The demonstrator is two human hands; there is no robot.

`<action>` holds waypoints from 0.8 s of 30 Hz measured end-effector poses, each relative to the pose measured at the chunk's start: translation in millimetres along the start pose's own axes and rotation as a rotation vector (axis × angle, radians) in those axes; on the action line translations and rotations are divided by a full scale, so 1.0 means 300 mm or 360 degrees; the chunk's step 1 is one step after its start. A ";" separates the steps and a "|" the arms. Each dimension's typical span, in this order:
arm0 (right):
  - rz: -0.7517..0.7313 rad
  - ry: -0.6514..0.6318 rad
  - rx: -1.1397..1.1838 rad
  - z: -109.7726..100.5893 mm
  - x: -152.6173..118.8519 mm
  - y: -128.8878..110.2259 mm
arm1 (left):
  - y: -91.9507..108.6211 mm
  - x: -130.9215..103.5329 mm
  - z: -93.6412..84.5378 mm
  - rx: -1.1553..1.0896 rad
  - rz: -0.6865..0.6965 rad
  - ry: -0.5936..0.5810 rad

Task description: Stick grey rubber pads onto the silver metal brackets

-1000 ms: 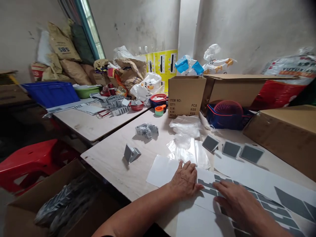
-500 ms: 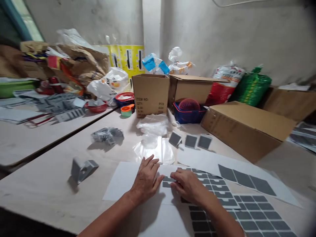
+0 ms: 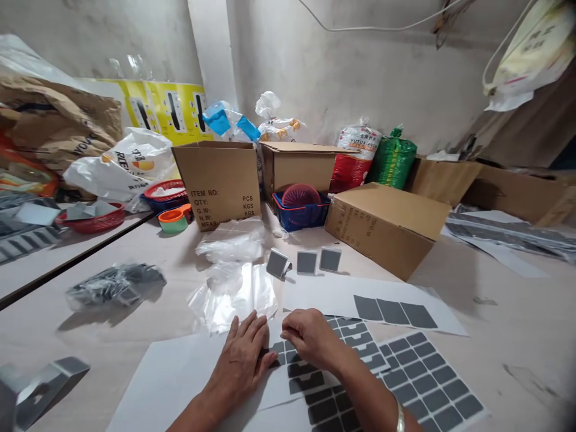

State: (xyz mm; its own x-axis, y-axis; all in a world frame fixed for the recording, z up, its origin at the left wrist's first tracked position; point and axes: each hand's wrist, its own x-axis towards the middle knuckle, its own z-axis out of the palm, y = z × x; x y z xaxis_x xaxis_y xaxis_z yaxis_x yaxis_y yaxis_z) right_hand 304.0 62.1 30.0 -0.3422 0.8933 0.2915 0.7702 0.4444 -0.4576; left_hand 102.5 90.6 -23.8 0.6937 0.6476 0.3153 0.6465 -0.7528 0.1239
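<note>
Low centre of the frame: sticker sheet (image 3: 315, 366) of grey notched pieces on white backing, flat on the table (image 3: 517, 312). Left hand (image 3: 240, 360) spread flat, fingers apart, pinning the sheet's left part. Right hand (image 3: 310, 339) curled, fingertips pinched together at one grey piece near the sheet's top edge; cannot tell whether its corner is lifted yet. Probably the peeling step. Next move likely calls for a slow pull with the backing held down.

Lower right: second sheet of grey squares (image 3: 423, 384). Just above centre: clear plastic bags (image 3: 234, 288), three small grey pads (image 3: 306, 262). Upper centre: cardboard box (image 3: 220, 183), blue basket (image 3: 301, 213).
</note>
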 end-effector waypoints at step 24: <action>-0.0210 0.0246 -0.0065 -0.208 -0.176 -0.173 | -0.022 0.026 0.010 0.0179 0.0054 0.0241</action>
State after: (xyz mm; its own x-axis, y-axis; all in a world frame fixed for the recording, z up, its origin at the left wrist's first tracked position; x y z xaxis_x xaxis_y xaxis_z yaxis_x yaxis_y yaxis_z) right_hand 315.7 -12.3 90.8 -0.3573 0.8052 0.4732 0.7464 0.5508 -0.3735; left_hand 104.5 101.2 -24.8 0.6654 0.5905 0.4567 0.6607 -0.7506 0.0078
